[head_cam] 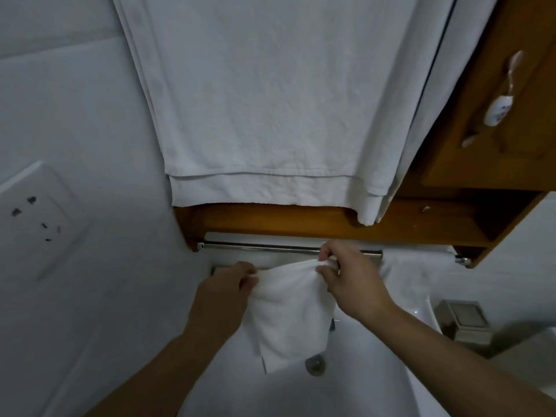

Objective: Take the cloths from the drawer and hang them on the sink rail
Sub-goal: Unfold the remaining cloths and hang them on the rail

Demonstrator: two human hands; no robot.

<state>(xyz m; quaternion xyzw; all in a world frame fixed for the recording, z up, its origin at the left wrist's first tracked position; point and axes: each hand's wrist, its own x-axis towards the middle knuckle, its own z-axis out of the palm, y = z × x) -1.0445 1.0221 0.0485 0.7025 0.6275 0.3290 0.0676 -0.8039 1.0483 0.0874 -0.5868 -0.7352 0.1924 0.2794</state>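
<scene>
A white cloth (288, 308) hangs crumpled, its top edge stretched level just on the near side of the chrome rail (261, 247). A second white cloth (416, 266) drapes over the rail's right end.

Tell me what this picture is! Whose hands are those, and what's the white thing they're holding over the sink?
No machine here: these are a person's two bare hands. The one picture comes from a camera worn on the person's head, looking down at them. The left hand and right hand each pinch the top edge of a small white cloth, held just below a shiny metal rail. Under it is a white sink with its round drain. A second white cloth already hangs at the rail's right end. Big white towels hang above a wooden shelf, and a wall socket sits on the left.
</scene>
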